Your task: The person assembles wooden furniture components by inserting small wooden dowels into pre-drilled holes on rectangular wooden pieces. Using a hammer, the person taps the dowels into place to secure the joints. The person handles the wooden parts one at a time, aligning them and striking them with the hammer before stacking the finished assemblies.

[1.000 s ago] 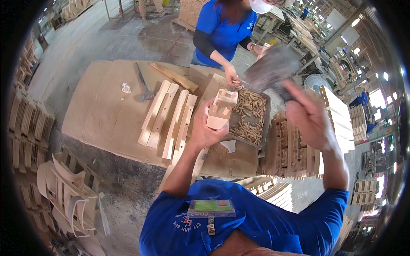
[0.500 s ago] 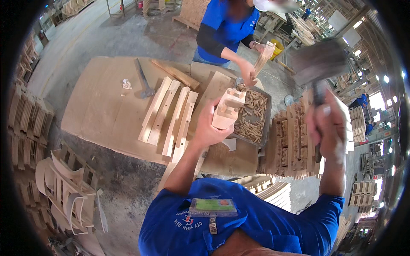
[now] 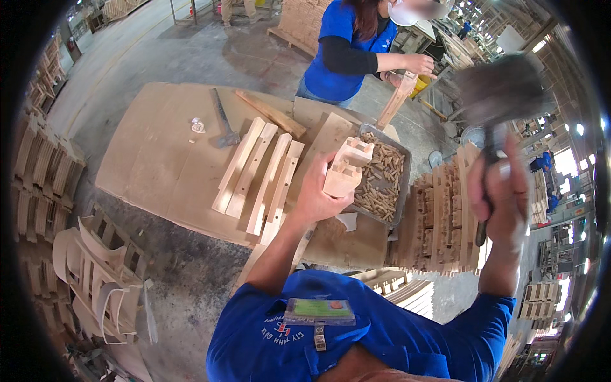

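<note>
Left hand reached forward, fingers curled in a grasp. Right hand raised high, fist clenched, forearm upright.

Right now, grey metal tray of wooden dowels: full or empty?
Partly full. Short wooden dowels cover most of the grey metal tray, though bare bottom shows near its corner.

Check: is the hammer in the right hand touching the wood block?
No, the right hand holds the hammer raised, apart from the wood block in the left hand.
</note>
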Tool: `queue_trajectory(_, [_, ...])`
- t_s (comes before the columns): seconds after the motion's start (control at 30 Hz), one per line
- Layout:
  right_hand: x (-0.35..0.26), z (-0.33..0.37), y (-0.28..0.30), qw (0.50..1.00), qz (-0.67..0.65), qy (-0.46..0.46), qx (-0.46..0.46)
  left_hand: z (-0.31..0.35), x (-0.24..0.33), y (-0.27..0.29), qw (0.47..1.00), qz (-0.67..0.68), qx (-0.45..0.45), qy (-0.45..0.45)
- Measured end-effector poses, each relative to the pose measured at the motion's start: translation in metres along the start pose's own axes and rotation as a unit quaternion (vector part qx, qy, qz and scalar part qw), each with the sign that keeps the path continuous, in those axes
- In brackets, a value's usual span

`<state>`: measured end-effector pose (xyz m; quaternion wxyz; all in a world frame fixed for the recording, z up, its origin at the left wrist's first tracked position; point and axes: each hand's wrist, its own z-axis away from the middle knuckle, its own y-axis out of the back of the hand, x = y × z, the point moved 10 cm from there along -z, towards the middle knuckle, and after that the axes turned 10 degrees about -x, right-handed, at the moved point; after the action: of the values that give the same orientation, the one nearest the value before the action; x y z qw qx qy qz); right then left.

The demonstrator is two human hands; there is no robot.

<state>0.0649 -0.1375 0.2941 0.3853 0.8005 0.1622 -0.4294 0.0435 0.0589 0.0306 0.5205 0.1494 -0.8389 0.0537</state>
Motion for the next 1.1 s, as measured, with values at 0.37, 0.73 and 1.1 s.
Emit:
queue_trajectory(0.37, [0.021, -0.016, -0.076, 0.935, 0.233, -0.058, -0.262, -0.003, -0.006, 0.0, 0.998, -0.034, 0.016, -0.048])
queue_trajectory(0.73, [0.057, -0.02, -0.08, 0.895, 0.342, -0.096, -0.269, 0.01, 0.008, 0.0, 0.995, -0.093, 0.0, -0.038])
queue_trajectory(1.1, [0.015, -0.013, -0.05, 0.971, 0.231, 0.011, -0.068, 0.009, 0.002, 0.002, 0.999, -0.04, -0.01, -0.016])
